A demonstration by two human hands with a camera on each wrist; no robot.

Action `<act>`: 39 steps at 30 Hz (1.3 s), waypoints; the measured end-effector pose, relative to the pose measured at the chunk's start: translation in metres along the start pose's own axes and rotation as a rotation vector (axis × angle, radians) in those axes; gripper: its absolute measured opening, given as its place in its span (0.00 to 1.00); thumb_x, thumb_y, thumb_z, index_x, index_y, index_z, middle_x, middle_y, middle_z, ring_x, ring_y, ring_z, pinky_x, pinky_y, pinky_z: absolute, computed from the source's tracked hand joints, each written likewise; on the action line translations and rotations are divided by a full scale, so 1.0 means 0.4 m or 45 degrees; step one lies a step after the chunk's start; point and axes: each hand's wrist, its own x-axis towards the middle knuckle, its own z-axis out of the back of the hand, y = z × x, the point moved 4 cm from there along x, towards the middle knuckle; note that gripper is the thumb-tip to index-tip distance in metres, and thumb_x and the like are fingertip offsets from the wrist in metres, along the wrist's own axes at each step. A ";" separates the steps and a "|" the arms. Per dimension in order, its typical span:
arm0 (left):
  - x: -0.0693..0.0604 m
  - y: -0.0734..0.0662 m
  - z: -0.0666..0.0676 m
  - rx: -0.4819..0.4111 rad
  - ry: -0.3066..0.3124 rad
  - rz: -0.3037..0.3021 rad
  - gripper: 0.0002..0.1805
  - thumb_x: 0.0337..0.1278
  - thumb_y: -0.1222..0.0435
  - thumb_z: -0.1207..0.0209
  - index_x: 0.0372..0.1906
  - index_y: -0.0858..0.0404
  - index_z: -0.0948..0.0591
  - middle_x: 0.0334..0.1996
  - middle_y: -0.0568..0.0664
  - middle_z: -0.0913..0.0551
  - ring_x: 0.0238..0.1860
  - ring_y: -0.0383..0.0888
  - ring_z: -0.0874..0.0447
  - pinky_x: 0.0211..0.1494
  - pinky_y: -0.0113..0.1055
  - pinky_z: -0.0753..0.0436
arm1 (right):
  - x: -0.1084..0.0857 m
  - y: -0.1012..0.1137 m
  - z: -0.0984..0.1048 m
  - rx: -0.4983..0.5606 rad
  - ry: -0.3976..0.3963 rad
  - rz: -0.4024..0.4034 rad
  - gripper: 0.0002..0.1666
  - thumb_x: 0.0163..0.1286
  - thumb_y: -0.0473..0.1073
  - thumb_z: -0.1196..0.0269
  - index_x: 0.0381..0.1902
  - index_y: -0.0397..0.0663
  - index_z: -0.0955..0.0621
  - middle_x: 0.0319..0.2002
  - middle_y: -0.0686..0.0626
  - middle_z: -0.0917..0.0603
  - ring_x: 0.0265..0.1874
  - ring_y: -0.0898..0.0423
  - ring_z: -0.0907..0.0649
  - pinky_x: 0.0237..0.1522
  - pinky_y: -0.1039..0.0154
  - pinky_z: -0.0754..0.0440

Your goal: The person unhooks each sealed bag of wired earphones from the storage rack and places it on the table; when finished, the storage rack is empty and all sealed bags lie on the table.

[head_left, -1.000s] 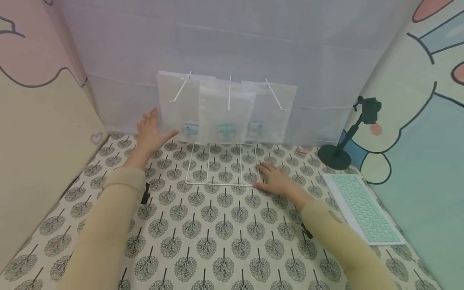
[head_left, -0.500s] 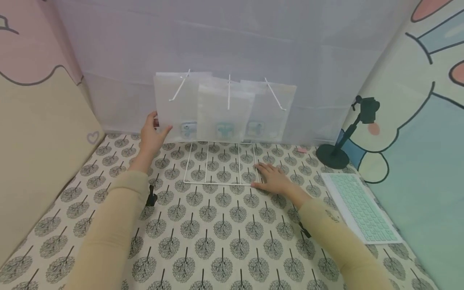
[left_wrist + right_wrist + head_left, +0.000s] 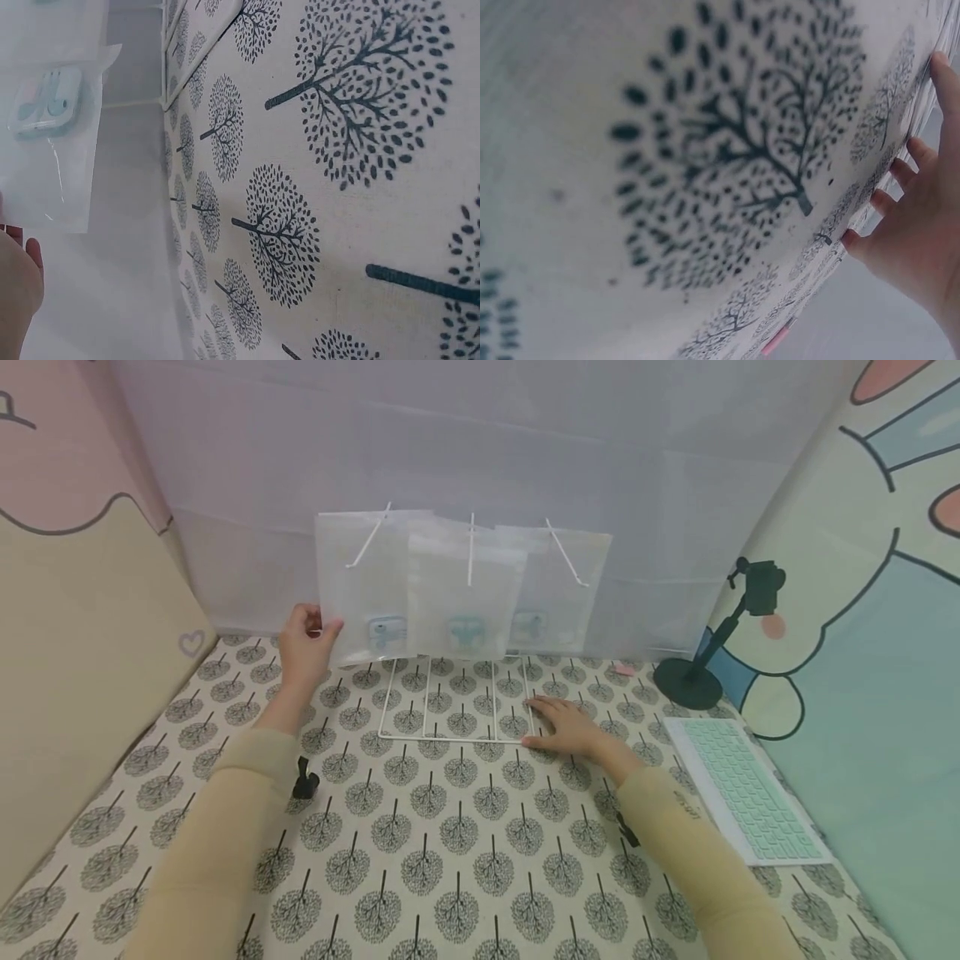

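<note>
**A left hand (image 3: pixel 303 653) pinches the edge of the left bag (image 3: pixel 366 595)**

Nearest, beige sleeves (image 3: pixel 206 835) reach over a tree-print counter (image 3: pixel 457 860). At four o'clock lies a white keyboard (image 3: pixel 746 789) with mint keys; nearer the centre, in the same direction, the right hand (image 3: pixel 566 731) has its fingers spread and released, at the right side of a white wire base (image 3: pixel 450 740). Whether it presses on the wire I cannot tell.

Farther back, at nine o'clock, the left hand's thumb and fingers grasp the left bag's left side. That bag hangs at ten o'clock, frosted and flat, and holds a small rounded case (image 3: pixel 387 631), pale blue and white. The middle bag (image 3: pixel 448 595) at twelve and the right bag (image 3: pixel 558 597) at one hold similar pale shapes, blurred by the plastic. White hooks (image 3: pixel 471 552) carry the bags. At three o'clock stands a black stand (image 3: pixel 690 683).

The middle bag hides its neighbours' inner edges; in the left wrist view the left hand is cut off by the frame.
</note>
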 end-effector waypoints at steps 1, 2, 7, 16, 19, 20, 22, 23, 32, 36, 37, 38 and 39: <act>-0.002 0.001 0.006 0.017 -0.009 -0.005 0.24 0.59 0.51 0.42 0.50 0.67 0.26 0.47 0.59 0.20 0.46 0.45 0.26 0.54 0.36 0.25 | 0.001 0.000 0.000 0.004 0.006 0.004 0.54 0.58 0.76 0.46 0.74 0.55 0.45 0.74 0.44 0.47 0.70 0.37 0.46 0.68 0.34 0.52; -0.005 0.001 0.012 0.034 -0.013 -0.005 0.24 0.59 0.50 0.42 0.48 0.67 0.26 0.47 0.58 0.20 0.46 0.44 0.26 0.53 0.35 0.26 | 0.002 0.001 0.002 0.010 0.012 0.007 0.54 0.58 0.75 0.46 0.74 0.55 0.45 0.74 0.44 0.47 0.70 0.37 0.46 0.67 0.33 0.52; -0.020 -0.008 0.037 0.061 -0.031 -0.011 0.24 0.56 0.48 0.40 0.41 0.67 0.23 0.44 0.55 0.20 0.42 0.41 0.29 0.48 0.32 0.29 | 0.000 0.001 0.012 0.011 0.036 -0.020 0.54 0.57 0.75 0.45 0.74 0.55 0.45 0.74 0.43 0.47 0.70 0.36 0.45 0.66 0.32 0.52; -0.048 -0.035 0.068 0.050 -0.018 -0.030 0.23 0.54 0.48 0.38 0.38 0.66 0.21 0.35 0.44 0.21 0.33 0.33 0.29 0.41 0.25 0.29 | -0.007 0.001 0.028 0.026 0.044 -0.081 0.53 0.56 0.73 0.41 0.73 0.59 0.43 0.74 0.43 0.47 0.69 0.34 0.45 0.63 0.28 0.50; -0.062 -0.041 0.077 0.044 -0.050 -0.080 0.21 0.55 0.51 0.37 0.36 0.67 0.21 0.31 0.43 0.22 0.31 0.31 0.29 0.39 0.22 0.29 | -0.005 0.000 0.023 0.028 0.032 -0.083 0.53 0.55 0.74 0.41 0.73 0.59 0.42 0.73 0.44 0.46 0.69 0.34 0.44 0.63 0.28 0.49; -0.066 -0.042 0.080 0.046 -0.062 -0.099 0.21 0.55 0.51 0.37 0.36 0.68 0.21 0.30 0.44 0.21 0.31 0.31 0.29 0.38 0.22 0.29 | -0.005 0.000 0.021 0.031 0.030 -0.088 0.53 0.55 0.74 0.40 0.73 0.60 0.42 0.73 0.44 0.46 0.69 0.34 0.44 0.63 0.28 0.49; -0.074 -0.046 0.084 0.063 -0.071 -0.120 0.21 0.55 0.51 0.37 0.36 0.67 0.21 0.30 0.46 0.21 0.31 0.31 0.28 0.38 0.21 0.28 | -0.005 -0.002 0.018 0.030 0.023 -0.087 0.54 0.54 0.74 0.40 0.73 0.59 0.42 0.73 0.44 0.45 0.69 0.34 0.44 0.62 0.27 0.49; -0.079 -0.049 0.086 0.078 -0.072 -0.125 0.21 0.55 0.50 0.38 0.36 0.66 0.21 0.31 0.48 0.20 0.30 0.31 0.28 0.37 0.21 0.28 | -0.006 -0.002 0.016 0.029 0.023 -0.089 0.54 0.54 0.74 0.40 0.73 0.59 0.42 0.73 0.44 0.45 0.69 0.34 0.44 0.62 0.27 0.50; -0.122 -0.081 0.111 0.118 -0.124 -0.280 0.15 0.55 0.58 0.36 0.35 0.68 0.20 0.29 0.57 0.17 0.26 0.28 0.29 0.33 0.18 0.28 | -0.014 0.011 0.022 0.026 0.016 -0.084 0.54 0.55 0.74 0.41 0.73 0.59 0.43 0.73 0.44 0.46 0.69 0.34 0.44 0.63 0.28 0.50; -0.143 -0.097 0.127 0.085 -0.147 -0.358 0.12 0.54 0.63 0.35 0.32 0.70 0.20 0.27 0.58 0.18 0.25 0.25 0.29 0.32 0.16 0.29 | -0.016 0.017 0.024 0.039 -0.001 -0.069 0.54 0.54 0.75 0.42 0.73 0.58 0.42 0.73 0.43 0.45 0.69 0.34 0.43 0.63 0.28 0.49; -0.148 -0.099 0.131 0.074 -0.148 -0.377 0.11 0.53 0.64 0.35 0.32 0.70 0.20 0.27 0.59 0.18 0.25 0.24 0.29 0.32 0.15 0.29 | -0.016 0.017 0.024 0.039 -0.006 -0.065 0.54 0.54 0.76 0.43 0.72 0.57 0.41 0.73 0.42 0.45 0.68 0.34 0.43 0.63 0.28 0.49; -0.153 -0.101 0.134 0.071 -0.151 -0.392 0.11 0.53 0.64 0.35 0.31 0.70 0.20 0.26 0.58 0.18 0.25 0.24 0.29 0.31 0.15 0.29 | -0.017 0.019 0.024 0.041 -0.008 -0.061 0.55 0.54 0.77 0.43 0.72 0.57 0.41 0.73 0.42 0.45 0.68 0.33 0.43 0.63 0.28 0.49; -0.156 -0.102 0.137 0.073 -0.151 -0.407 0.10 0.53 0.65 0.35 0.31 0.70 0.20 0.25 0.56 0.18 0.24 0.24 0.29 0.31 0.15 0.28 | -0.017 0.018 0.023 0.040 -0.010 -0.059 0.55 0.54 0.77 0.43 0.72 0.56 0.41 0.73 0.42 0.45 0.68 0.33 0.43 0.63 0.28 0.49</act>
